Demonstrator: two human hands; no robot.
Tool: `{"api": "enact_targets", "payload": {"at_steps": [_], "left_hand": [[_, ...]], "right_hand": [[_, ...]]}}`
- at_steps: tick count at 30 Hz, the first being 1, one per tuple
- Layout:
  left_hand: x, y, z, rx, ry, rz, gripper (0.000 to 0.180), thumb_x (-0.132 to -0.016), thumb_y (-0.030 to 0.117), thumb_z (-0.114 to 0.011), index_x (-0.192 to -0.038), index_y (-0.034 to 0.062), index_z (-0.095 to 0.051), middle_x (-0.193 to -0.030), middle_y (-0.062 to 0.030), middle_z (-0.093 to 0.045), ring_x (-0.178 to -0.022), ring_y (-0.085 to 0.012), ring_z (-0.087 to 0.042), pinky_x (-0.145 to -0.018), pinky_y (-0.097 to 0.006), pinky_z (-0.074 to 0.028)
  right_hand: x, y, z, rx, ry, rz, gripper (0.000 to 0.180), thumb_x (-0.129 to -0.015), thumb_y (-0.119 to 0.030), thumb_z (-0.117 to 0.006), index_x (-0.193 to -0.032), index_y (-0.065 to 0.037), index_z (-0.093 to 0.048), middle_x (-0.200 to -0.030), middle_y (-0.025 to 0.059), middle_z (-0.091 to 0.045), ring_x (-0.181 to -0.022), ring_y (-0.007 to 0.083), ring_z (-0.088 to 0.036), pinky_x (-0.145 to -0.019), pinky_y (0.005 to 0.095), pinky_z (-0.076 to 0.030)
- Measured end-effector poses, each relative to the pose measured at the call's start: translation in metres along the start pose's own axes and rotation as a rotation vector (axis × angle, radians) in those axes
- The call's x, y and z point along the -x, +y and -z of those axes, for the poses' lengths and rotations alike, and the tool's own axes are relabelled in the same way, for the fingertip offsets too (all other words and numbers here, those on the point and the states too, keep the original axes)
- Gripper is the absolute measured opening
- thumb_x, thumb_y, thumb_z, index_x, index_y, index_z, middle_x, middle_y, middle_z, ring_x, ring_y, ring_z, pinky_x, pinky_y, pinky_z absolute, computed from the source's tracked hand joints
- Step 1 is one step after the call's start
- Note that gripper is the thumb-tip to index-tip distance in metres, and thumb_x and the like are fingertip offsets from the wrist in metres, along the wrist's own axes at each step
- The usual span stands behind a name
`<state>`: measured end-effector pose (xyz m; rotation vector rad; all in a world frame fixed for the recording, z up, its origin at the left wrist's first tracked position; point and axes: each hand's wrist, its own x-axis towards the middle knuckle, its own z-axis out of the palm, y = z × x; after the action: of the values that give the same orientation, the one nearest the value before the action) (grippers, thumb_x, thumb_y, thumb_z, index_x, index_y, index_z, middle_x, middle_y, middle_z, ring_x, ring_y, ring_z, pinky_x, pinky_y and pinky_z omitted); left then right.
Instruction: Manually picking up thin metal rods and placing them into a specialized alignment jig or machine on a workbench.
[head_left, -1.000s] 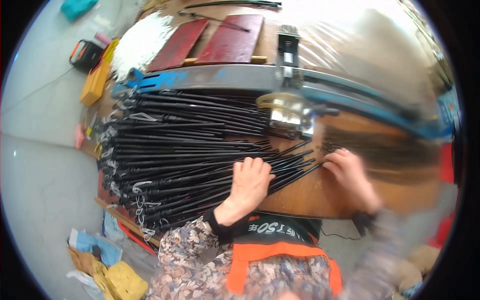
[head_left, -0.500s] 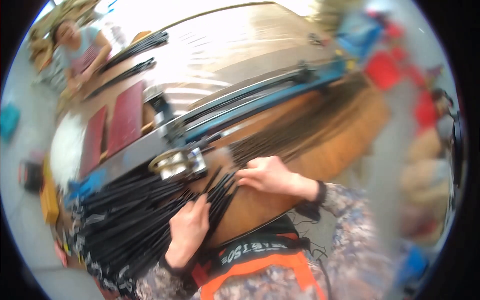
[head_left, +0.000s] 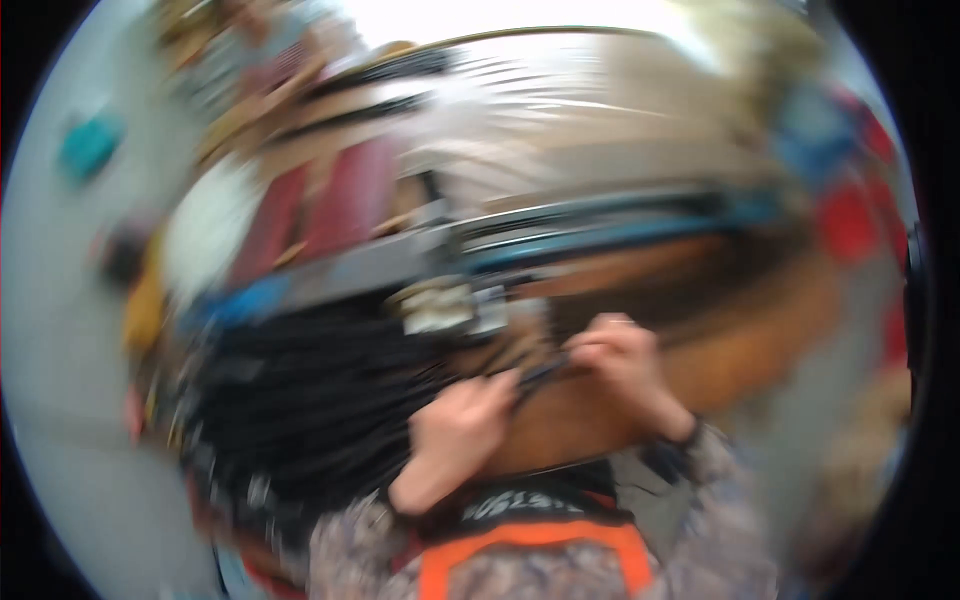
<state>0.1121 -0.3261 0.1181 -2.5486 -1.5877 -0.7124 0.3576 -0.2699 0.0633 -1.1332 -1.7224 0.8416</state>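
Observation:
The picture is smeared by motion. My right hand point(head_left: 622, 372) has its fingers closed on the end of a thin black strip point(head_left: 540, 384). At the strip's other end, my left hand point(head_left: 462, 432) is closed too, its fingertips around it. A large pile of long black strips point(head_left: 310, 400) lies to the left of my left hand. Just beyond both hands, a small metal and cream-coloured machine part point(head_left: 440, 305) sits on the bench.
The brown wooden bench point(head_left: 560, 430) runs under my hands. A blue rail point(head_left: 600, 245) crosses behind it, with dark red boards point(head_left: 350, 195) at its left. Across the table is another person point(head_left: 275, 55). A red thing point(head_left: 850, 222) shows at far right.
My head view has swung, so the scene sits further right and blurrier. My hands have drawn from the strips' ends toward the bench's middle, a strip now stretching between them.

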Motion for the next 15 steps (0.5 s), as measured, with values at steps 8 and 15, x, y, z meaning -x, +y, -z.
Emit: {"api": "enact_targets", "payload": {"at_steps": [8,15], "left_hand": [[0.001,0.009,-0.043,0.168,-0.047,0.021,0.021,-0.080,0.013,-0.063,-0.101,0.0074,-0.061,-0.076,-0.0091,-0.064,-0.066,-0.0271,-0.068,-0.055,-0.039,-0.056],[-0.007,-0.007,-0.017,0.304,-0.388,0.047,0.010,-0.084,0.015,-0.064,-0.088,0.0066,-0.066,-0.078,-0.0129,-0.071,-0.074,-0.0288,-0.074,-0.059,-0.038,-0.059]], "right_hand": [[0.001,0.032,0.037,0.591,-0.019,0.645,0.024,-0.091,-0.008,-0.068,-0.113,-0.001,-0.074,-0.095,0.0133,-0.066,-0.102,0.0362,-0.060,-0.098,0.0495,-0.043],[-0.007,0.003,0.018,0.517,-0.285,0.586,0.032,-0.079,0.002,-0.063,-0.111,0.002,-0.069,-0.084,0.0167,-0.059,-0.085,0.0366,-0.058,-0.073,0.0468,-0.046]]}}
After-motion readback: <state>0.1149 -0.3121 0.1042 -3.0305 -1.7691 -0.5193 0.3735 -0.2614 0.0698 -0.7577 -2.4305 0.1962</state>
